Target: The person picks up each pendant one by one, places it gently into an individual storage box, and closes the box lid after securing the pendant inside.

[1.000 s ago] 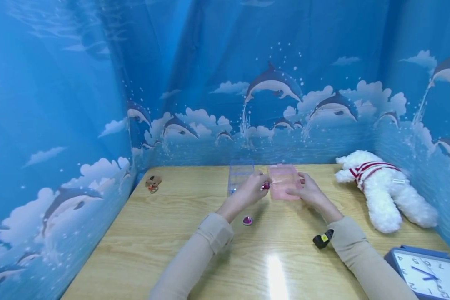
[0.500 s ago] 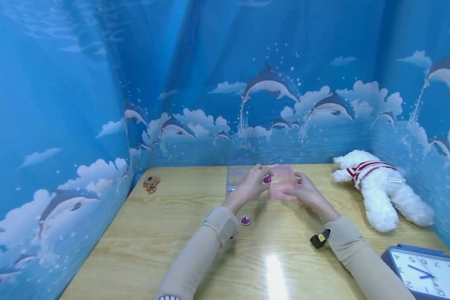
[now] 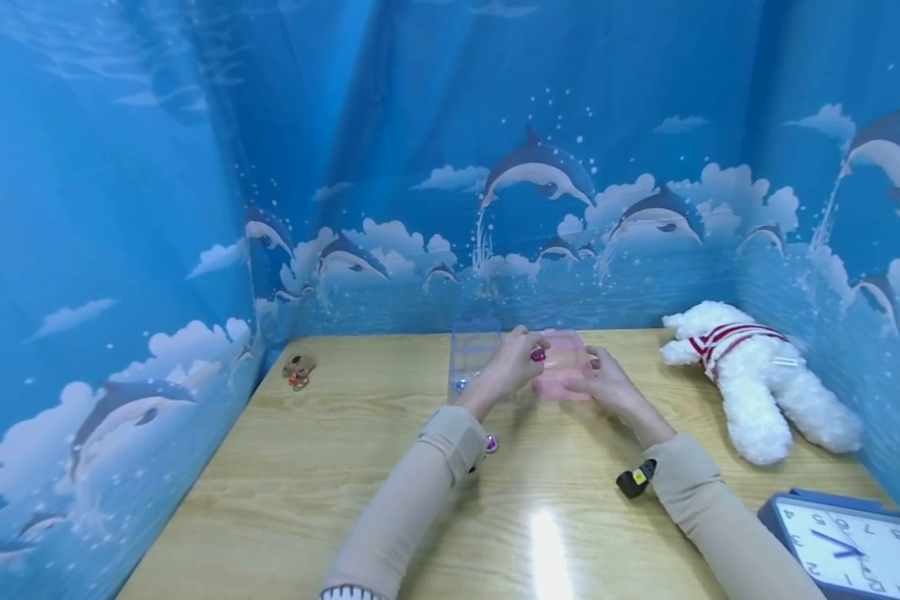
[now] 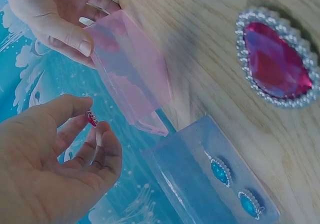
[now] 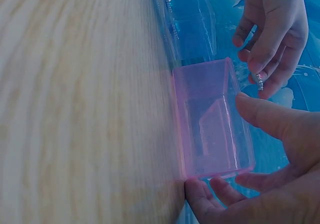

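My left hand (image 3: 512,364) pinches a pink gem earring (image 4: 92,118) between thumb and fingertips, just above the left side of a clear pink plastic box (image 5: 212,129). At the box's right side, my right hand (image 3: 613,385) grips its wall with thumb and fingers. A clear blue plastic box (image 4: 175,171) lies to the left, partly behind my left forearm. Two blue gem earrings (image 4: 220,172) with silver beaded edges are inside it. Another pink gem earring (image 4: 277,62) lies on the wooden table, mostly covered by the left sleeve in the head view.
A white plush toy (image 3: 757,383) in a striped top lies at the back right. A blue-framed clock (image 3: 840,542) is at the front right. A small brown trinket (image 3: 298,371) lies at the back left. Dolphin-print curtains (image 3: 390,167) surround the wooden table (image 3: 330,475).
My left hand has moved slightly right and away from me, bringing the pink earring over the pink box's edge. The right hand keeps its grip on the box. The head view has shifted slightly.
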`<action>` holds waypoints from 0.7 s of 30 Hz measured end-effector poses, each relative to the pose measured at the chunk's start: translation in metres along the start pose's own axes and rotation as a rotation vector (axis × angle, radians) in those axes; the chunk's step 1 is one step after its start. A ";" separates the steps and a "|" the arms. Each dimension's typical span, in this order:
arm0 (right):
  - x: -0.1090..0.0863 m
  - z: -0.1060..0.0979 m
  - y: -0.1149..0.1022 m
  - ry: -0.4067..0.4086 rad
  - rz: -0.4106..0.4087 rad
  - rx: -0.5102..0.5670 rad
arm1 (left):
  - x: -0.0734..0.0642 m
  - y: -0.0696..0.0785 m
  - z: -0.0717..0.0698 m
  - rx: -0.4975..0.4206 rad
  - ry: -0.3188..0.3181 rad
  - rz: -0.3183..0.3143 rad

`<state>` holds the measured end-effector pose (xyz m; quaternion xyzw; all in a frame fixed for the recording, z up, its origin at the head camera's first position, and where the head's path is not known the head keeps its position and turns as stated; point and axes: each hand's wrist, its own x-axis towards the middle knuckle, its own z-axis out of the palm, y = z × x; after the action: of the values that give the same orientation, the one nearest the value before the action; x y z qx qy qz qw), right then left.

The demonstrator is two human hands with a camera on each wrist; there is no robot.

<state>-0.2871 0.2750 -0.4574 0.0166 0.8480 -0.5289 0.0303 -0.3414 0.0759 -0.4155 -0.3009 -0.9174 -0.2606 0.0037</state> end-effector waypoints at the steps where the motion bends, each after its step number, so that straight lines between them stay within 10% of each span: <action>1: 0.000 0.000 0.000 -0.001 0.003 -0.003 | 0.001 0.000 0.001 0.001 0.001 -0.001; 21: -0.002 0.001 -0.004 -0.009 0.023 0.007 | 0.019 -0.004 0.014 0.070 -0.016 0.001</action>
<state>-0.2851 0.2722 -0.4542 0.0242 0.8458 -0.5314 0.0400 -0.3573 0.0908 -0.4263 -0.3032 -0.9258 -0.2258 0.0070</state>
